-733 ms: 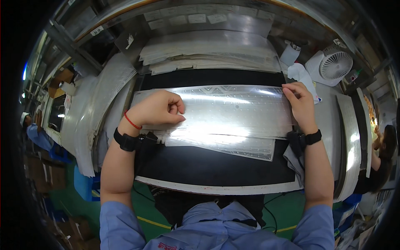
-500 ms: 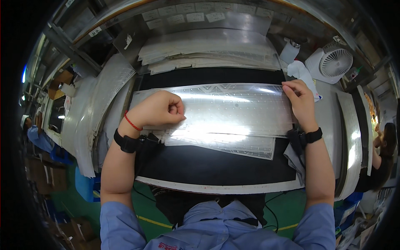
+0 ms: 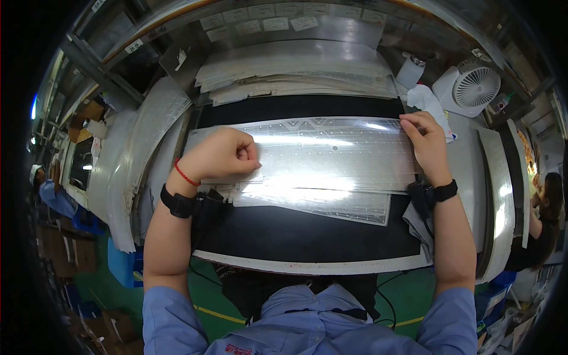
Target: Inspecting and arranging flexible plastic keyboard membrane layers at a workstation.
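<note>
A clear, shiny plastic sheet [image 3: 319, 157] with fine printed lines and dots lies across the black mat, over other similar sheets [image 3: 355, 207] that jut out below it. My left hand [image 3: 228, 155] is curled above the sheet's left part, thumb and fingertips pressed together. What it pinches, if anything, is too small to make out. At the far right corner, my right hand [image 3: 427, 139] grips the sheet's edge between thumb and fingers. Glare hides some of the sheet's middle.
Behind the black mat [image 3: 307, 239] is a wide stack of sheets [image 3: 296, 68]. More stacks stand left [image 3: 127, 154] and right [image 3: 497, 207]. A white fan [image 3: 473, 89], a bottle [image 3: 411, 72] and a white cloth [image 3: 427, 103] sit at the back right. Other people work at both sides.
My left hand has shifted very slightly to the left. My right hand keeps its place at the sheet's corner.
</note>
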`<state>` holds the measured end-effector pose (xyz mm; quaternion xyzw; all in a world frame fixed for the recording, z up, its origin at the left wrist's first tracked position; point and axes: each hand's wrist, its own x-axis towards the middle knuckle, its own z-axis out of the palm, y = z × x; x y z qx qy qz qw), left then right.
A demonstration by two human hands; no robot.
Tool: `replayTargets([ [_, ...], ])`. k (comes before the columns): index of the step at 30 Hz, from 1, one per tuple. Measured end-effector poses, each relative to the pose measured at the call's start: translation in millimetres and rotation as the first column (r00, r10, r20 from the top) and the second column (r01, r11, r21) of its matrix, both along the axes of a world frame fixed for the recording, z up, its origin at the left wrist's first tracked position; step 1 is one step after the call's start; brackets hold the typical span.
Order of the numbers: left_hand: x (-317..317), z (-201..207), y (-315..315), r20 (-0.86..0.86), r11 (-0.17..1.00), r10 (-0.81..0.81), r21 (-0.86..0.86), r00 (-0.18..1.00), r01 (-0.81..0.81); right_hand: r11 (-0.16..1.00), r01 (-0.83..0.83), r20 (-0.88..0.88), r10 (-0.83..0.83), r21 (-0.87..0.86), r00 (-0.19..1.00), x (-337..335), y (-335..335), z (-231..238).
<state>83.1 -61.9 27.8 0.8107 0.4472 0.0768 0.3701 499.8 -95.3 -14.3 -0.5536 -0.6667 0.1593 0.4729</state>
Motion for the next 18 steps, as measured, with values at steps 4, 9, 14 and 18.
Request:
replayTargets([
  [4, 1.8, 1.2, -0.8, 0.003, 0.999, -0.028, -0.047, 1.0, 0.028, 1.0, 0.003, -0.003, -0.003, 0.0, 1.0, -0.5, -0.2, 0.1],
  [9, -3.5, -1.7, 2.9, 0.034, 0.999, 0.005, -0.032, 0.999, -0.004, 1.0, 0.004, -0.001, -0.004, -0.015, 1.0, -0.3, 0.0, 0.4],
  [14, -0.4, -1.9, 2.0, 0.003, 0.998, 0.041, 0.053, 0.999, -0.041, 1.0, 0.007, 0.003, -0.007, -0.011, 1.0, -0.2, -0.2, 0.3],
  [18, -2.9, -4.4, 3.6, 0.056, 0.997, 0.081, 0.002, 0.995, -0.081, 1.0, 0.012, 0.008, -0.012, -0.011, 1.0, -0.5, -1.5, 1.4],
])
